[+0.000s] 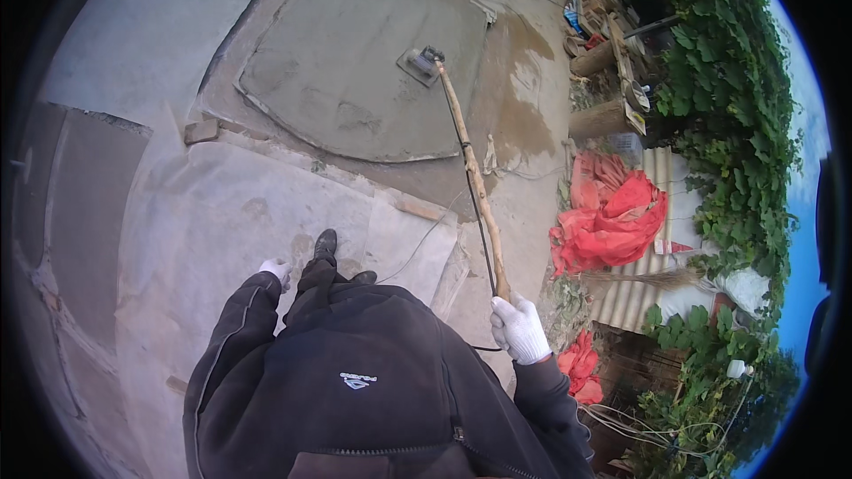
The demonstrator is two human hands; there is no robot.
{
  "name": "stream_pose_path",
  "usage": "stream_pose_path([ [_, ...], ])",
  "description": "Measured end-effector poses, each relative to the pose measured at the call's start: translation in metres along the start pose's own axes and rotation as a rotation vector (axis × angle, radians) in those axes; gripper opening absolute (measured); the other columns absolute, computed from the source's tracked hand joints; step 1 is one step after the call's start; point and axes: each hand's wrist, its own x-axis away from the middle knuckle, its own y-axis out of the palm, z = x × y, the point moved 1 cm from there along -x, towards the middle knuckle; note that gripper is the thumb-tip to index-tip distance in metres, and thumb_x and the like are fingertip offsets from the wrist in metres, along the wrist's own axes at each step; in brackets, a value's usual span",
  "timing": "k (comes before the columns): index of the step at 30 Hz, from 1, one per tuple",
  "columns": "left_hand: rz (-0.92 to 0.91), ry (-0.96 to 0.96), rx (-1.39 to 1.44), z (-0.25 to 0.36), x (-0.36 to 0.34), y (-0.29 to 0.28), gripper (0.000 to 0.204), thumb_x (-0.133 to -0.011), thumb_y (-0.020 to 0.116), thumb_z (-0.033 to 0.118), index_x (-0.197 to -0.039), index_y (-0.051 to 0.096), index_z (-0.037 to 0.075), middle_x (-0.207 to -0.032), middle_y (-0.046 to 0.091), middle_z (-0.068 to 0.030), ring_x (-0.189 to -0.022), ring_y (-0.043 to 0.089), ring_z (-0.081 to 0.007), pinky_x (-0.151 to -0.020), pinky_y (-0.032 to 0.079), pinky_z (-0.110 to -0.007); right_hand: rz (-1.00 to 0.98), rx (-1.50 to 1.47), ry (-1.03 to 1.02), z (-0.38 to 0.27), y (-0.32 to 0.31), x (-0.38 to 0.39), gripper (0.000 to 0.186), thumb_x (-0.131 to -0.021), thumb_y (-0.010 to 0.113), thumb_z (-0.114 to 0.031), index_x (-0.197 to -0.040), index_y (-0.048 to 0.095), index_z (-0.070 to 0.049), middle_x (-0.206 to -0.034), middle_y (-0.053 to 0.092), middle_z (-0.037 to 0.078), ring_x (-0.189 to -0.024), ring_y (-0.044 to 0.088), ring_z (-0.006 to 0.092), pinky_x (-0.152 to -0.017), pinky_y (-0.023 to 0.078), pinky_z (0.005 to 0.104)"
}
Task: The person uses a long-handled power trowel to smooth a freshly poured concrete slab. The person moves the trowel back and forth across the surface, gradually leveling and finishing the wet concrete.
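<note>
My right hand (522, 329), in a white knit glove, is closed around the near end of a long, knotty wooden pole (477, 182). A black cord runs along the pole and loops down past my hand. At the pole's far end, a flat plate with a dark motor-like unit (422, 64) rests on a slab of smooth, wet-looking grey concrete (342, 53). Down beside my left leg hangs my left hand (277, 271), also in a white glove. Its fingers look loosely curled, and nothing shows in it.
Pale sheeting (266, 186) covers the ground around my dark shoe (326, 245). Bricks (202, 131) and wood strips (419, 208) line the slab's near edge. To the right lie red cloth (612, 213), a broom (661, 278), corrugated panels, logs (596, 120) and leafy vines (723, 71).
</note>
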Motion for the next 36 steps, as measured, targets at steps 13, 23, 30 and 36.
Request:
stream_pose_path([
  [13,0.035,-0.007,-0.026,-0.010,0.003,-0.010,0.032,-0.098,0.064,0.021,-0.125,0.066,0.003,-0.074,0.064,-0.0077,-0.054,0.065,-0.0228,-0.048,0.052,-0.040,0.030,-0.045,-0.017,0.041,-0.052,-0.007,0.010,-0.104,0.057,-0.016,-0.111,0.054,-0.008,-0.066,0.046,-0.003,-0.041,0.037,0.0076,-0.036,0.027,0.0262],
  [23,0.082,0.054,-0.079,0.001,0.023,-0.037,0.028,-0.098,0.064,0.020,-0.121,0.064,0.004,-0.075,0.065,-0.0075,-0.057,0.068,-0.0236,-0.049,0.056,-0.039,0.044,0.027,-0.083,0.066,-0.084,-0.015,0.013,-0.102,0.059,-0.019,-0.107,0.057,-0.006,-0.065,0.048,-0.002,-0.042,0.039,0.0091,-0.038,0.029,0.0283],
  [30,0.120,0.062,-0.142,-0.012,0.043,-0.042,0.029,-0.100,0.063,0.024,-0.123,0.065,0.006,-0.074,0.064,-0.0067,-0.056,0.067,-0.0228,-0.047,0.053,-0.039,0.051,0.013,-0.094,0.093,-0.113,-0.024,0.018,-0.102,0.059,-0.020,-0.113,0.059,-0.006,-0.067,0.048,-0.004,-0.043,0.037,0.0073,-0.038,0.029,0.0269],
  [36,0.137,0.086,-0.222,-0.026,0.084,-0.030,0.028,-0.101,0.063,0.022,-0.121,0.066,0.002,-0.073,0.064,-0.0079,-0.051,0.064,-0.0229,-0.043,0.051,-0.038,0.034,0.040,-0.146,0.100,-0.113,-0.025,0.023,-0.103,0.059,-0.021,-0.117,0.058,-0.002,-0.072,0.050,-0.004,-0.050,0.040,0.0064,-0.043,0.031,0.0265],
])
